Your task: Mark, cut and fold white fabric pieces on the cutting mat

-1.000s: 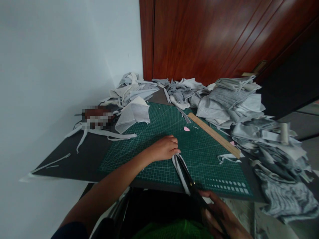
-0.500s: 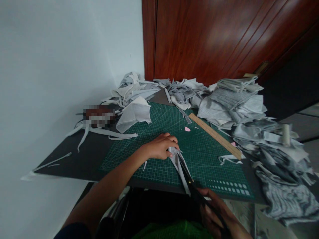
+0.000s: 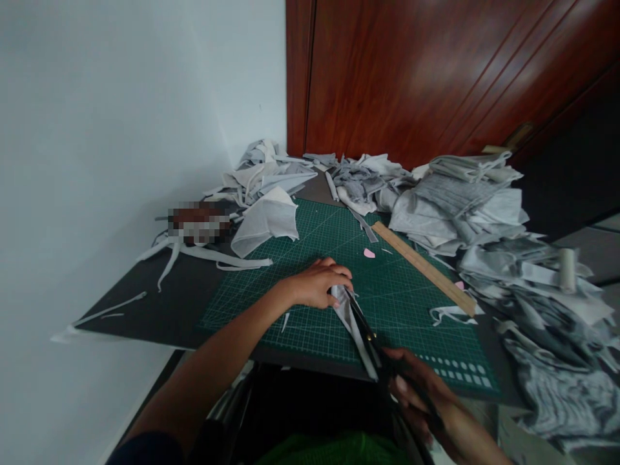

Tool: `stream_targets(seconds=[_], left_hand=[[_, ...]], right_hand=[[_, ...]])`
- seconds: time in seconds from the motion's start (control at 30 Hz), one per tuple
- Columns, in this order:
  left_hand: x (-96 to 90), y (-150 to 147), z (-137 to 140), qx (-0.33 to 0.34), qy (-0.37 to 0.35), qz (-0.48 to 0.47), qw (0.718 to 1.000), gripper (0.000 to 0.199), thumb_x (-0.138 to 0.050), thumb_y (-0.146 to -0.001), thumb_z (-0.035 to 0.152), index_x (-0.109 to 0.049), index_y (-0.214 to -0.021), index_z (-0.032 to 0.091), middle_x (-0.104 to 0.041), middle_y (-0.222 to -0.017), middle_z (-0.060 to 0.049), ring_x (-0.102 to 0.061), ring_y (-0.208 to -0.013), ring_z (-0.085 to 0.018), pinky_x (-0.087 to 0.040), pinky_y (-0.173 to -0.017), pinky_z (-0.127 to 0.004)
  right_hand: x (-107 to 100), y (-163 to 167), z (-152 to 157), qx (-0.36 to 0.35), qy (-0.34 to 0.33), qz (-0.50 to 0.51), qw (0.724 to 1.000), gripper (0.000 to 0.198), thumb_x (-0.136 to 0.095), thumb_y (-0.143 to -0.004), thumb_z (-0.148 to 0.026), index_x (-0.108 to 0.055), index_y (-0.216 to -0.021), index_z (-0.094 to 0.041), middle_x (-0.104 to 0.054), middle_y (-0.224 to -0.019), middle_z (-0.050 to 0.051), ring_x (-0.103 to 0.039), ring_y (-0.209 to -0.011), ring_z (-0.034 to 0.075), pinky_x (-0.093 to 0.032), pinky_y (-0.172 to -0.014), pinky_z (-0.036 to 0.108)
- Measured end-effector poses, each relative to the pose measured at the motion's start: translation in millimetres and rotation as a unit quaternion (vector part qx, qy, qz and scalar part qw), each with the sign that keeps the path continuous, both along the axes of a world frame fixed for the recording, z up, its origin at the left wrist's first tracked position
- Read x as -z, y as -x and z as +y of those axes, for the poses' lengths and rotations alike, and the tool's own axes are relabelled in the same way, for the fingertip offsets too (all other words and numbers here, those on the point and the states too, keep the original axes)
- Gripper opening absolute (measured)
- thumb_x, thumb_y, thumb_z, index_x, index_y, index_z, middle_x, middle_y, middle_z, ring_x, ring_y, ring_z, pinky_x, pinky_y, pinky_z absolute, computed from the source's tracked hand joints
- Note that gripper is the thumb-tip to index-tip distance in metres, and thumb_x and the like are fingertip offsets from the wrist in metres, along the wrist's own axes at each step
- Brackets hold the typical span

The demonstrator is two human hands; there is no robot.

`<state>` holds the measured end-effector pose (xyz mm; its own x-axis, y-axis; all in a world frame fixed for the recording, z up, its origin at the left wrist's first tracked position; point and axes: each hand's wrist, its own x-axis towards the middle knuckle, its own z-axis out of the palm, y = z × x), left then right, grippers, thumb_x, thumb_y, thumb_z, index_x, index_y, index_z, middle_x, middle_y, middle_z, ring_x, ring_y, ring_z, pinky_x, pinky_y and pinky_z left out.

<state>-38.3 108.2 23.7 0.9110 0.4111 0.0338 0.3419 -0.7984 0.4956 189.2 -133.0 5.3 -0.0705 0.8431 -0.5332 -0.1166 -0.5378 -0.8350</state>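
My left hand [image 3: 323, 284] is closed on the far end of a narrow piece of light grey fabric [image 3: 347, 316], which lies over the green cutting mat [image 3: 271, 323]. In my right hand [image 3: 421, 394], at the mat's near edge, are black-handled scissors [image 3: 371, 339] with a brass-coloured pivot. Their blades point away from me along the fabric, and the tips reach close to my left fingers. The fabric's near end hangs toward the table edge beside the scissors.
A wooden ruler [image 3: 423, 268] lies slanted on the mat, with a pink chip [image 3: 369, 253] to its left. Folded grey fabrics [image 3: 455, 200] are piled at the right. More pale cloth [image 3: 266, 223] and thin strips [image 3: 242, 261] lie at the left, below the wall.
The scissor handles have spread apart, and my right hand has shifted slightly upward and to the right. My left hand keeps its hold on the fabric. The whole view has moved slightly.
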Motion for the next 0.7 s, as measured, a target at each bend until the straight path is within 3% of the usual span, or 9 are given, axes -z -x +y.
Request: stream_targets(seconds=[0.7], left_hand=[[-3.9,-0.6,-0.6,-0.010,-0.006,0.015,1.000,0.040,-0.080,-0.078,0.026,-0.072,-0.116,0.033,-0.054,-0.146,0.000,-0.044,-0.128,-0.028,-0.034,-0.108,-0.043]], right_hand=[[-10.1,11.8,3.5,-0.011,0.000,-0.053,0.999,0.073,-0.072,-0.080,-0.068,-0.046,-0.133,-0.025,-0.047,-0.070,-0.010,-0.030,-0.040,0.003,-0.026,-0.037,0.018]])
